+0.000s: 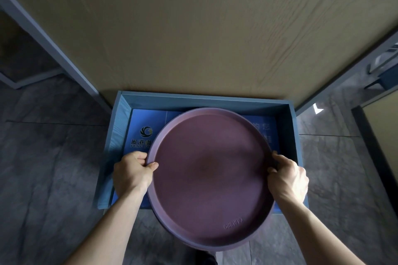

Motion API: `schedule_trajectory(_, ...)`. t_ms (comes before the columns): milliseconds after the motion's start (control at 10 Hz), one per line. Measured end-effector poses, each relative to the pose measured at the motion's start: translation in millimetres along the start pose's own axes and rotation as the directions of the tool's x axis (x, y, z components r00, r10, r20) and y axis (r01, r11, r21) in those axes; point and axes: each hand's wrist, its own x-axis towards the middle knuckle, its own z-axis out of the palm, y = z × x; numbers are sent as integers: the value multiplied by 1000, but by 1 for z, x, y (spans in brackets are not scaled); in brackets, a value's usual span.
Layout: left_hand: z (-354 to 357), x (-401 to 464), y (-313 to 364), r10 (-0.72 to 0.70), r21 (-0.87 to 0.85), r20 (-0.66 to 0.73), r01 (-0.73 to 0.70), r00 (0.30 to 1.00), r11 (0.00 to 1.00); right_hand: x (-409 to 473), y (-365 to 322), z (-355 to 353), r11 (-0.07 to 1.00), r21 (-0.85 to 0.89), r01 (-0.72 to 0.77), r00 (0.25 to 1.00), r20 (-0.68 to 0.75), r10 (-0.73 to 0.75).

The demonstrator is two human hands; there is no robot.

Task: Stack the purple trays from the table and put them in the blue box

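purple trays (211,176) gripped at both rims, l hand (131,173) & r hand (289,180) fingers closed, over blue box (294,135).

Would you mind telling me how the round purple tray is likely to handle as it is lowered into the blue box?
The purple tray probably stays stiff: held only at opposite rims by the left hand and right hand, it shows no sag. Its smooth surface may be slippery, though the raised lip gives purchase. It looks wide for the blue box, so it may catch on a wall.

Dim room, dark grey stone-look floor tiles (53,157). Tan wood-grain tabletop (193,28) with grey frame up top, another table (383,127) off right.
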Motion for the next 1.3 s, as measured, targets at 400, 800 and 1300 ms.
schedule_trajectory(400,3,-26,-23,135,33,-148,-132,980,991,-24,27,11,999,39,-17,997,-75,20)
schedule_trajectory(800,19,-25,-40,252,161,-250,-216,935,963,-27,36,24,995,61,78,972,-225,-62)
schedule_trajectory(1300,-36,-45,1,420,431,65,-405,905,807,-46,8,-26,916,-273,295,954,140,-266)
